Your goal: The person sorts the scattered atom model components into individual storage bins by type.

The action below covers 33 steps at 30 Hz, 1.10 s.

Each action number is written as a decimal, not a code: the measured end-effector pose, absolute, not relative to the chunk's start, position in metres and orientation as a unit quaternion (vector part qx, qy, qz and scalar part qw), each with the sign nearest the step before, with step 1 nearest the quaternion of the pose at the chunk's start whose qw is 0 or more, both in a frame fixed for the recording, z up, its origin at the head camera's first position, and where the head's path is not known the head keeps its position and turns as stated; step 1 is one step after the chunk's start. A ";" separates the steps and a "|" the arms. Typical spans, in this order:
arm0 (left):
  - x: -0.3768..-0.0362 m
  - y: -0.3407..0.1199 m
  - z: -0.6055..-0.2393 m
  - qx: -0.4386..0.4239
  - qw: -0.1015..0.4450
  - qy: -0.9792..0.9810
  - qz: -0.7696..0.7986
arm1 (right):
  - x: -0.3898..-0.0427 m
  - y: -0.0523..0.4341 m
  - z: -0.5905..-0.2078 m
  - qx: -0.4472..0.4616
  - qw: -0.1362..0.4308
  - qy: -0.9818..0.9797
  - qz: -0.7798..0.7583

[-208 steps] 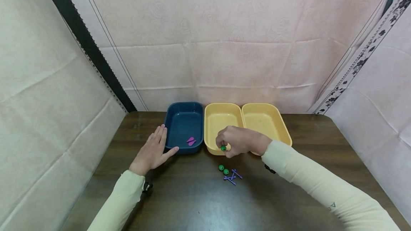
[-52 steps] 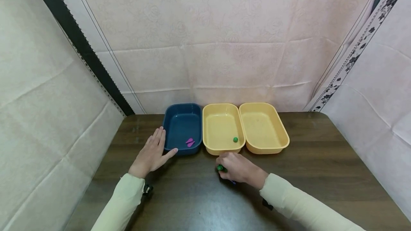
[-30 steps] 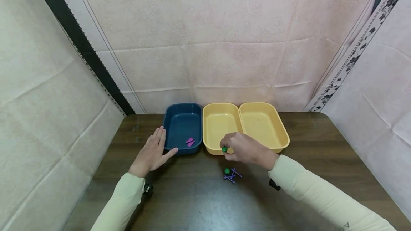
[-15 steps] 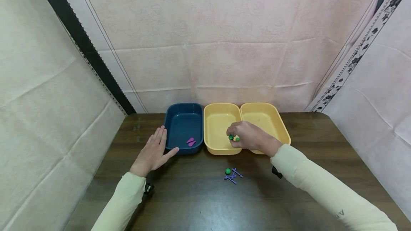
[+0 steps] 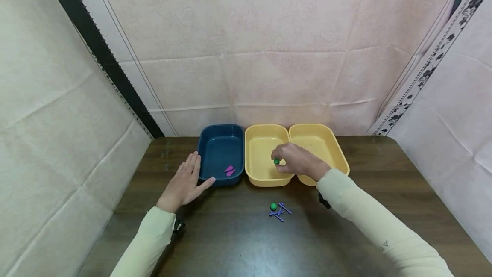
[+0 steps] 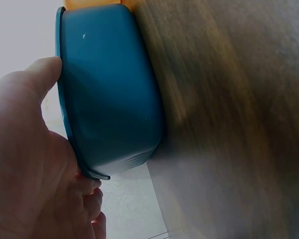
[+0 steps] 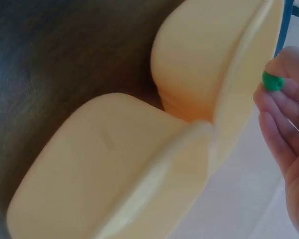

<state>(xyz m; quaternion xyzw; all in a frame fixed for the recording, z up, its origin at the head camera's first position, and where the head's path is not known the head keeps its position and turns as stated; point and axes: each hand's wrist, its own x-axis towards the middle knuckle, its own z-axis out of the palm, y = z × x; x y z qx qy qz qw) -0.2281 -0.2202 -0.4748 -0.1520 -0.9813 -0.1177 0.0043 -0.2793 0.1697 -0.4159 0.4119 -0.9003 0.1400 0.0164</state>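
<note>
My right hand [image 5: 282,156] hovers over the middle yellow tray [image 5: 265,181] and pinches a small green bead [image 5: 276,161] between thumb and fingertips. In the right wrist view the same green bead [image 7: 272,81] sits at the fingertips [image 7: 269,107], above the yellow tray [image 7: 204,55]. My left hand [image 5: 191,173] lies flat on the table, its thumb against the front corner of the blue tray [image 5: 221,126]. In the left wrist view the left hand [image 6: 30,149] rests against the blue tray's [image 6: 109,99] rim. Inside the blue tray lies a pink piece [image 5: 229,170].
A second green bead [image 5: 273,206] and a few purple sticks [image 5: 280,213] lie on the dark wooden table [image 5: 230,243] in front of the trays. Another yellow tray [image 5: 340,157] stands at the right. Pink cloth walls close in behind and on both sides.
My right hand lifted a green bead off the table and carried it back over the middle yellow tray. One green bead now lies by the purple sticks. The left hand stayed put.
</note>
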 end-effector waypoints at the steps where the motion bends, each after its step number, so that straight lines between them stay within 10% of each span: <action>1: -0.228 -0.220 -0.475 -0.152 0.004 -0.981 -0.118 | -0.281 0.169 -0.419 0.410 0.014 -0.901 0.139; 33: -0.229 -0.219 -0.472 -0.154 0.000 -0.981 -0.117 | -0.241 0.179 -0.370 0.403 0.006 -0.908 0.114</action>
